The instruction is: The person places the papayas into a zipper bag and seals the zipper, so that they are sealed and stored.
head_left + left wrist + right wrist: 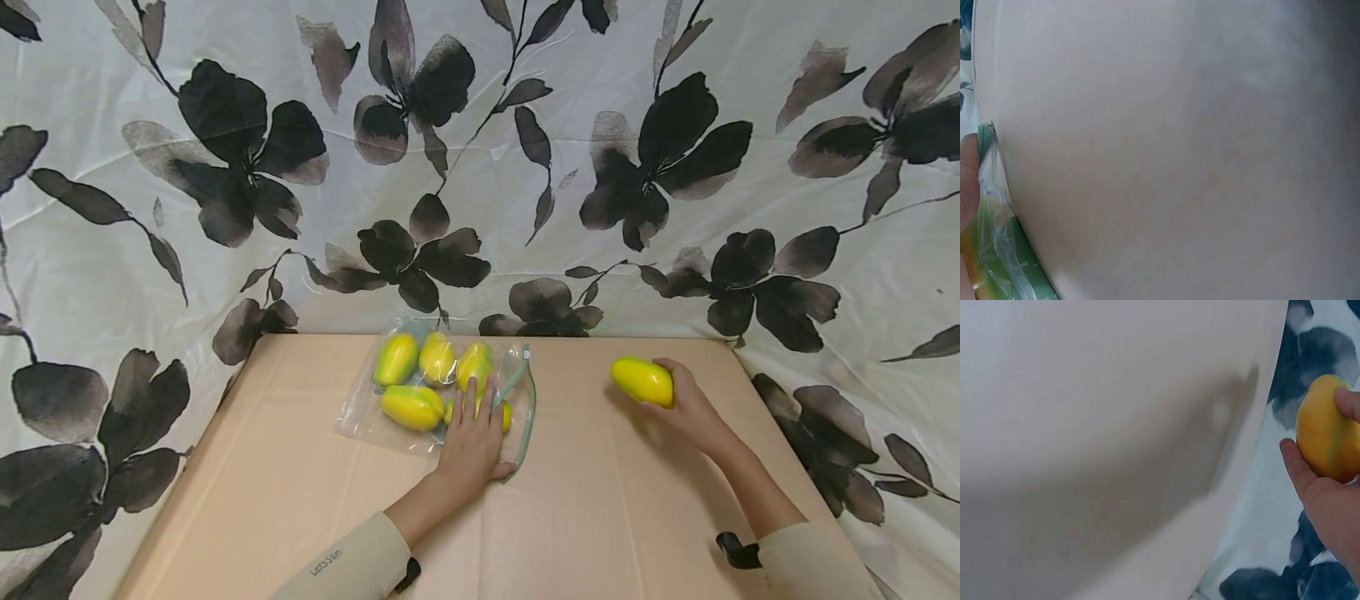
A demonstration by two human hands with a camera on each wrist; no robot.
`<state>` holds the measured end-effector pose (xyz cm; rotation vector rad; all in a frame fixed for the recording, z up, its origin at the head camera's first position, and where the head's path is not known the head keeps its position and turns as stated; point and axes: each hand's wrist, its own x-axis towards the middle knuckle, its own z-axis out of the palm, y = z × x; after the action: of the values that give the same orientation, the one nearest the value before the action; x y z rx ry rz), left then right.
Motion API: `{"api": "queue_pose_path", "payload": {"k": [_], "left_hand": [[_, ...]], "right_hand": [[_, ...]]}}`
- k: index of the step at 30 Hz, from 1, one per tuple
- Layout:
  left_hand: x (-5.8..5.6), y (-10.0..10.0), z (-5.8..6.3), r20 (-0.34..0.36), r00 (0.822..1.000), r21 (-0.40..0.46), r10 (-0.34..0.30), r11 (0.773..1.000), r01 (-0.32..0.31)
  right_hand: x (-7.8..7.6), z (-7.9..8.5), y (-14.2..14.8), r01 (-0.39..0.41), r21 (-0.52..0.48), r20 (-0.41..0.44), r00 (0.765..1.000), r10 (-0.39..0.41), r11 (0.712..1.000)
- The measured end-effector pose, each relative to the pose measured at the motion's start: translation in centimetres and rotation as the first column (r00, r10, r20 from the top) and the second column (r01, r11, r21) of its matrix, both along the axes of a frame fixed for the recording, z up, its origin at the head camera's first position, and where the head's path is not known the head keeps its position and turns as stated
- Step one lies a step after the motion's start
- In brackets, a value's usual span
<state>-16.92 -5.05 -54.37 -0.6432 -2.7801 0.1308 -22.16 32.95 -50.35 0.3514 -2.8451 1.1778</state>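
A clear zip bag lies on the board, holding several yellow-green mangoes. My left hand rests on the bag's right part, fingers extended over a mango that they partly cover. The thumb lies by the bag's green zip edge; the left wrist view shows that edge beside the thumb. Off to the right, my right hand grips a single mango above the board, its shadow falling below. In the right wrist view, thumb and fingers curl round this mango.
The light brown board has its far edge just behind the bag. Behind it and at both sides hangs or lies white cloth with dark flowers. Black straps show at the sleeve cuffs.
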Motion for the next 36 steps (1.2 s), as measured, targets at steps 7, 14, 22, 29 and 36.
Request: {"api": "queue_pose_path", "payload": {"k": [7,14,22,29,36], "left_hand": [[-0.1,0.0,-0.1,0.004,1.0,0.012,-0.006,1.0,0.006],[-0.3,-0.2,0.1,0.005,1.0,-0.005,0.004,1.0,-0.004],[-0.2,-0.4,0.6,0.031,0.999,0.0,0.005,1.0,-0.005],[-0.1,-0.2,0.5,0.042,0.999,0.038,-0.004,0.999,0.003],[0.0,0.1,0.5,0.052,0.999,0.029,0.002,1.0,-0.003]], "right_hand": [[1.1,0.1,-3.4,-0.051,-0.017,0.087,0.995,0.052,0.999],[1.6,-0.2,-7.0,-0.101,-0.016,0.096,0.99,0.102,0.995],[1.7,-0.7,-10.3,-0.143,-0.042,0.114,0.983,0.147,0.989],[1.4,-1.3,-11.9,-0.191,-0.038,0.123,0.973,0.194,0.981],[1.0,-1.4,-12.6,-0.245,-0.008,0.103,0.964,0.245,0.969]]}}
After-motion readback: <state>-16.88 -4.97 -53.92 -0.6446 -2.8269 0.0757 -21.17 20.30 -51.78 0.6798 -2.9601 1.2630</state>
